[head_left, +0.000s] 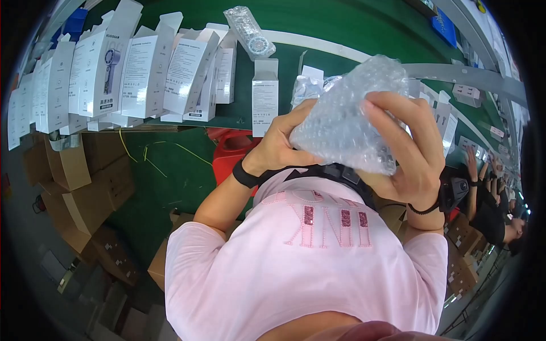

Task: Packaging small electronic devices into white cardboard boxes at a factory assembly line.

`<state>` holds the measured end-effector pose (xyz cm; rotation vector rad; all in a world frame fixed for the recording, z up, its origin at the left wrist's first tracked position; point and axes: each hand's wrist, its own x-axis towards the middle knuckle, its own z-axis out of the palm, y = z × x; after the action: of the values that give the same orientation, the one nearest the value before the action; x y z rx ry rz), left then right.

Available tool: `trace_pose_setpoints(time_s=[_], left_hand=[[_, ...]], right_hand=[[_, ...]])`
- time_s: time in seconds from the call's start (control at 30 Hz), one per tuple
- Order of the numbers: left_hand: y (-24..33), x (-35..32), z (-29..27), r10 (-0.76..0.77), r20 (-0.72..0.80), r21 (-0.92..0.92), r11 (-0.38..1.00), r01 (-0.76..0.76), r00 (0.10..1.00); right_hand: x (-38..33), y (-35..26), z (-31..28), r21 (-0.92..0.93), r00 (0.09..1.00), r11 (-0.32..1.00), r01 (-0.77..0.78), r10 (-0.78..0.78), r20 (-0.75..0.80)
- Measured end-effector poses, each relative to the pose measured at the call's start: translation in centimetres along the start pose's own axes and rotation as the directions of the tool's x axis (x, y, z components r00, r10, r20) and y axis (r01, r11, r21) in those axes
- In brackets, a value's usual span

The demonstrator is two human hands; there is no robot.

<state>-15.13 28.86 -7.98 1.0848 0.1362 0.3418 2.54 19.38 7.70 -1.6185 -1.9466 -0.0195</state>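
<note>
Fingers (pixel 392 108) of the right hand (pixel 412 153) are curling around a bubble-wrap pouch (pixel 347 119), gripping it near the chest; the left hand (pixel 281 142) is probably pinching its other edge, above the green table (pixel 352 28).

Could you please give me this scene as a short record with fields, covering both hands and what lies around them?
left hand: grips the left side of the bubble-wrap bag
right hand: holds the bag's right side, fingers over its front
bag: held up above the green table, contents unclear
boxes: white cartons in a row on the table, at left
single box: upright, just left of the bag
wrapped item: lies on the table
cardboard boxes: below the table, left
</note>
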Motion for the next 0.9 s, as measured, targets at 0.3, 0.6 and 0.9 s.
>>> trace_pose_setpoints(time_s=[0.3,0.6,0.9], left_hand=[[-1.2,-0.7,4.0,-0.054,-0.07,0.027,0.998,0.056,0.996],[-4.0,2.0,-6.9,0.131,-0.59,0.621,0.705,0.343,0.797],[-15.5,0.6,-19.3,0.182,-0.397,0.912,-0.029,0.408,0.9]], right_hand=[[-2.9,2.0,2.7,0.46,0.827,0.822,-0.336,0.492,-0.274],[-3.0,10.6,5.1,0.859,0.418,-0.035,-0.512,0.863,0.284],[-7.6,16.4,4.4,0.973,0.264,-0.217,-0.073,0.937,0.229]])
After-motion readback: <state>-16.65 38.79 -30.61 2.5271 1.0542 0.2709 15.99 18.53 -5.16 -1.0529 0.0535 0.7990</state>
